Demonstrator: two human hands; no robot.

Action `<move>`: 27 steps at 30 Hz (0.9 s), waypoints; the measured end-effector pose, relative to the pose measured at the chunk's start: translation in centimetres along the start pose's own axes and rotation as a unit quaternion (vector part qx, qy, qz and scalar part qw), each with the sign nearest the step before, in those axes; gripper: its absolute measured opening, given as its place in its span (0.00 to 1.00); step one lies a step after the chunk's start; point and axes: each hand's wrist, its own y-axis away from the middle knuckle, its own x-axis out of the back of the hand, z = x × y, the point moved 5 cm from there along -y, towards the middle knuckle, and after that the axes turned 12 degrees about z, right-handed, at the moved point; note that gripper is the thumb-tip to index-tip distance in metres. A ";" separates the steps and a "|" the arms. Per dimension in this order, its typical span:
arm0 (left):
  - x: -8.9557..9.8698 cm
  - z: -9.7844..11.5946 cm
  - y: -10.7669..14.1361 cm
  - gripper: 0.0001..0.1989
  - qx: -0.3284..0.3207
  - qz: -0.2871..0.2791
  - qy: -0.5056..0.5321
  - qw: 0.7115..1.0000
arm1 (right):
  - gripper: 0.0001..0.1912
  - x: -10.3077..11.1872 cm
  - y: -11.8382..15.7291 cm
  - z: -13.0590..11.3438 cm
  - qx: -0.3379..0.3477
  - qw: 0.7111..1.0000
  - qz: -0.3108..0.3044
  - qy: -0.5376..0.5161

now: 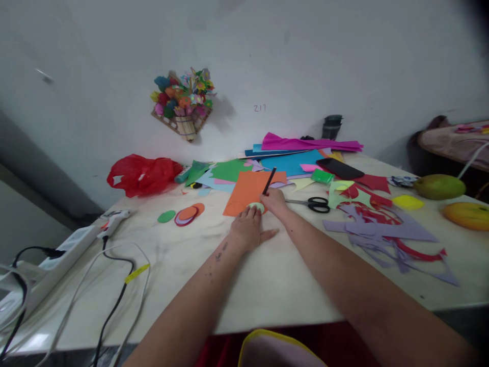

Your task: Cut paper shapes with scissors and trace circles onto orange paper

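An orange sheet lies flat on the table in front of me. On its near edge sits a pale green disc, partly covered by my fingers. My left hand presses down there with its fingers stretched out and the thumb spread to the right. My right hand is closed around a dark pencil, held upright and tilted, close by the disc's right edge; the tip is hidden by the hand. Black-handled scissors lie just right of my right hand. Cut discs, a green one and orange ones, rest to the left.
Purple and red scraps spread over the right side, near a green mango and a yellow one. Coloured sheets, a phone and a red bag line the back. A glue gun, power strip and cables occupy the left.
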 end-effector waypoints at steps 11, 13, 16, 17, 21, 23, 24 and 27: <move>0.4 0.0 0.2 0.44 -0.007 0.002 -0.003 1.000 | 0.14 0.5 -0.2 0.4 -0.044 0.995 0.028 -0.082; 0.5 0.0 0.3 0.43 -0.011 0.001 -0.006 1.000 | 0.13 0.4 -0.5 0.7 -0.079 0.988 0.025 -0.128; 0.5 0.0 0.2 0.41 -0.012 0.008 -0.004 1.000 | 0.10 0.1 -1.1 1.1 -0.106 0.975 0.000 -0.195; 0.5 -0.1 0.1 0.41 -0.011 0.013 -0.001 1.000 | 0.09 0.1 -1.2 1.3 -0.107 0.969 -0.012 -0.220; 0.5 -0.2 0.0 0.40 -0.008 0.019 0.007 1.000 | 0.06 0.4 -0.8 2.2 -0.114 0.935 -0.054 -0.332; 0.6 -0.2 -0.1 0.39 -0.006 0.014 0.012 1.000 | 0.07 0.7 -0.2 2.5 -0.103 0.929 -0.072 -0.348; 0.6 -0.2 -0.1 0.39 -0.007 0.012 0.014 1.000 | 0.08 0.9 0.1 2.5 -0.093 0.930 -0.081 -0.347; 0.8 -0.2 -0.1 0.38 -0.009 0.007 0.016 1.000 | 0.08 1.1 0.8 2.1 -0.059 0.934 -0.109 -0.336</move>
